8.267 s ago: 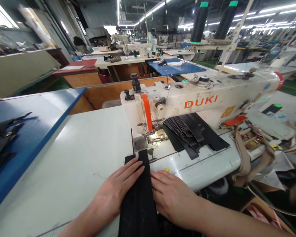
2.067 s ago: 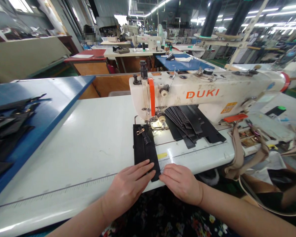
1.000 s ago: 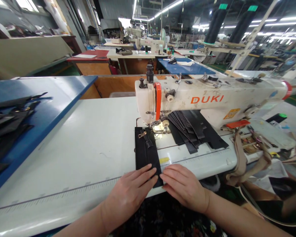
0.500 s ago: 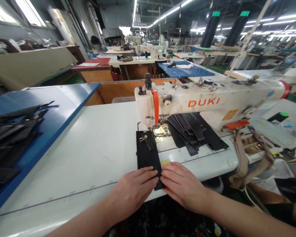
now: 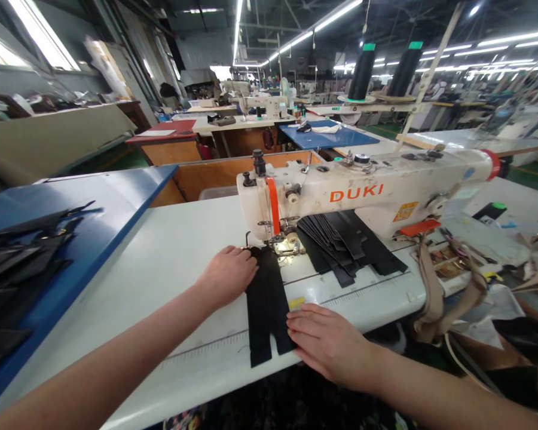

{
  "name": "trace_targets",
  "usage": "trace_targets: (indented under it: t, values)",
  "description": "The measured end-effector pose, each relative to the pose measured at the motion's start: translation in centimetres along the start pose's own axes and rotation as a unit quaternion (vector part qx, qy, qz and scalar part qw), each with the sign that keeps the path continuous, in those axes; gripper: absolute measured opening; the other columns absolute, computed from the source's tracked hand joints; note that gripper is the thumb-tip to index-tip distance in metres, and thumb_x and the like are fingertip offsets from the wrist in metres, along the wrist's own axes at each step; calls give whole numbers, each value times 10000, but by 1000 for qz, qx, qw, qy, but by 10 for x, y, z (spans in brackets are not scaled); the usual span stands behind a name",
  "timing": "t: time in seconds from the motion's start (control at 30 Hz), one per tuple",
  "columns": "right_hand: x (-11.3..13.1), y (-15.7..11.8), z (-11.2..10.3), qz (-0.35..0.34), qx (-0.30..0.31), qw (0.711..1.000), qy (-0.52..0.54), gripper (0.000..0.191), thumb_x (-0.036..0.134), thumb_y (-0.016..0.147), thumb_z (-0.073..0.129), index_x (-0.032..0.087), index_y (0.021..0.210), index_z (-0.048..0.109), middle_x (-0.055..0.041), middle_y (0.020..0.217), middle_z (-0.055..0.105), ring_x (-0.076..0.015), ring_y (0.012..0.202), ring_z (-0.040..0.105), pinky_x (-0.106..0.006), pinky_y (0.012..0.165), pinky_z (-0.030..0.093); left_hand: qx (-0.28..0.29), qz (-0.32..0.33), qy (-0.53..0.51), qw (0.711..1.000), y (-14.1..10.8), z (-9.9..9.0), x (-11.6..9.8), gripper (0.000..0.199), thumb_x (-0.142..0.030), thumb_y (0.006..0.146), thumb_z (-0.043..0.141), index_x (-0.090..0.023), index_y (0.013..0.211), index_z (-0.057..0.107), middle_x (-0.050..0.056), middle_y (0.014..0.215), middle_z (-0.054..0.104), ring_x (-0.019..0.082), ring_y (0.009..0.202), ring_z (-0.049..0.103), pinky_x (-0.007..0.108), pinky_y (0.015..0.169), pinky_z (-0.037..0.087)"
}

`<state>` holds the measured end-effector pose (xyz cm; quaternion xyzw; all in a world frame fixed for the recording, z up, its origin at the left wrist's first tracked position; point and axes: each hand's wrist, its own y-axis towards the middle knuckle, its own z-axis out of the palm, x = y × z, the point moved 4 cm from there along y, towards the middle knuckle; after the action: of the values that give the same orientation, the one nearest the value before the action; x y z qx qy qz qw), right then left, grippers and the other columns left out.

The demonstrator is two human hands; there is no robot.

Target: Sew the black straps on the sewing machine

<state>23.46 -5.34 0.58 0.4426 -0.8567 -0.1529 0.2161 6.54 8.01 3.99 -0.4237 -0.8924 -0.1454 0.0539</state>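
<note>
A long black zip strip (image 5: 265, 307) lies on the white sewing table (image 5: 161, 257), its top end close under the presser foot (image 5: 289, 243) of a cream DUKI sewing machine (image 5: 341, 200). My left hand (image 5: 228, 277) lies over the strip's upper left edge, fingers curled down, and hides any metal slider there. My right hand (image 5: 327, 344) rests flat on the table, fingertips against the strip's lower right edge. A stack of black strips (image 5: 336, 242) lies behind the needle area, under the machine arm.
A blue-edged board (image 5: 94, 206) with black pieces on it runs along the table's left side. Tan straps (image 5: 433, 292) hang at the right of the machine, beside scattered papers. Thread cones (image 5: 376, 71) stand above on a rack.
My left hand has moved from the strip's lower end up to its top. The strip now runs longer down the table, and its metal slider is out of sight. The view has shifted slightly.
</note>
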Motion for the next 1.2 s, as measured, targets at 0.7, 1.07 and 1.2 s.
trace_targets:
  t: [0.7,1.07,1.2]
  values:
    - [-15,-6,-8,19,22,995,95,239,198,961,472,124,1150,599,-119,1165,640,-210,1111,566,-390,1052,393,-124,70,-71,987,-77,-15,-120,288,-133,960,405,-76,1089,656,117,1127,690,258,1104,619,358,906,541]
    - [-16,-14,-6,45,-13,994,102,228,199,965,470,126,1139,598,-117,1015,624,-218,995,535,-382,928,475,-115,86,-75,987,-79,-14,-120,305,-97,928,404,-62,1114,643,150,1152,677,281,1113,623,363,845,582]
    - [-11,-9,-6,30,-24,994,106,219,171,962,452,102,1098,610,-118,952,623,-216,959,538,-368,911,486,-115,87,-74,987,-79,-15,-119,300,-100,924,409,-71,1102,648,148,1156,676,282,1121,620,354,853,579]
